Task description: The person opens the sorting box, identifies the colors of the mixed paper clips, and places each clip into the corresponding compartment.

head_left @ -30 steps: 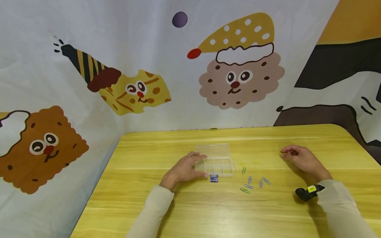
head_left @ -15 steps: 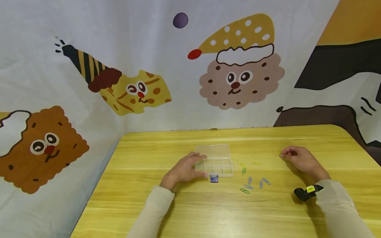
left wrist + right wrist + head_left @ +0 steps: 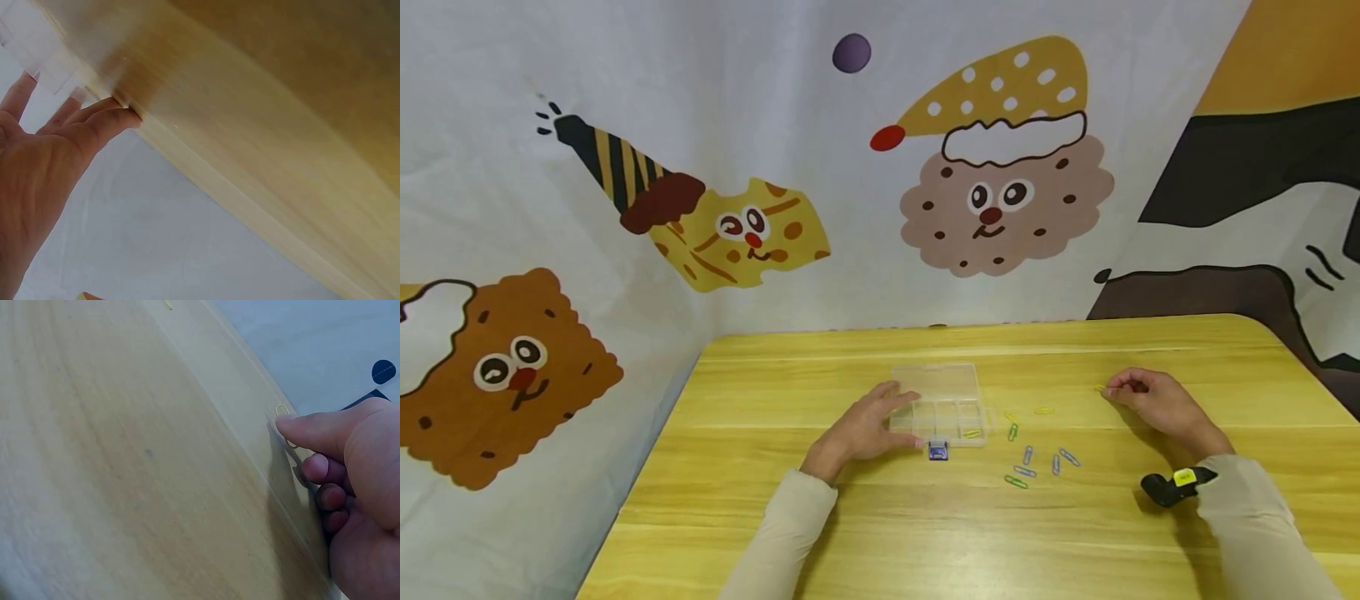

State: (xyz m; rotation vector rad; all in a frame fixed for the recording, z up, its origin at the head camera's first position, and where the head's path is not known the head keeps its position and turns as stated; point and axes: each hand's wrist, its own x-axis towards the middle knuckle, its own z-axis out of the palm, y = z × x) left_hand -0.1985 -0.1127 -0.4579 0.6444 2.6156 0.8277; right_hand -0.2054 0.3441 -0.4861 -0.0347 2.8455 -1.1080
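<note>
Pinching yellow paperclip (image 3: 282, 409): right hand (image 3: 1153, 402) | spread against clear box (image 3: 946, 382): left hand (image 3: 867, 423) | 8 loose clips (image 3: 1027, 455) between (4 blue)

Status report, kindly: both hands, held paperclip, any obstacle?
Right hand pinches yellow paperclip. Left hand at open compartment box. Loose paperclips lie between, no taller obstacle seen.

Nothing legible; yellow label (image 3: 1184, 477) seems lettered.

Head view forward-down; wrist views close; table (image 3: 940, 533) shared.
</note>
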